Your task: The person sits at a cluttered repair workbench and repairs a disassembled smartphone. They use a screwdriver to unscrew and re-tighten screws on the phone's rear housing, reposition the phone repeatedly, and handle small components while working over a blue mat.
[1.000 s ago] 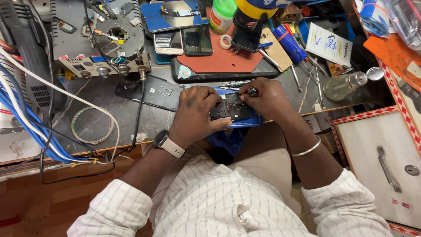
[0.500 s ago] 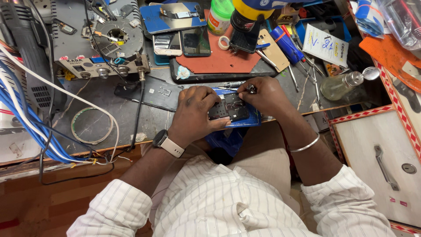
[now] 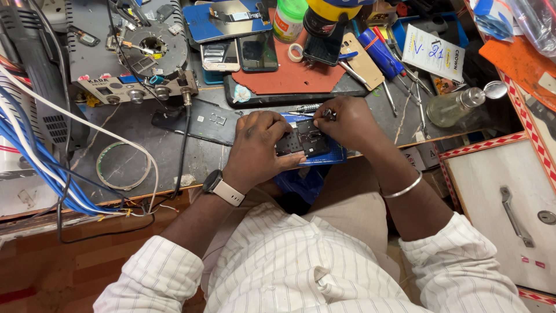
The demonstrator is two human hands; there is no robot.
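An opened phone (image 3: 306,142) with its dark inner board exposed lies on a blue mat (image 3: 333,155) at the front edge of the grey bench. My left hand (image 3: 259,148), a watch on its wrist, presses down on the phone's left end and steadies it. My right hand (image 3: 347,122), a metal bangle on its wrist, pinches a small screwdriver (image 3: 310,109) whose tip rests at the phone's upper right corner.
A red work mat (image 3: 289,74) with phones (image 3: 258,51), a tape roll and tweezers lies behind. A grey power unit (image 3: 136,58) and blue and white cables (image 3: 40,150) fill the left. A glass bottle (image 3: 454,107) stands right, beside a white drawer (image 3: 504,203).
Both hands stay on the phone with only slight finger shifts; the view has barely moved.
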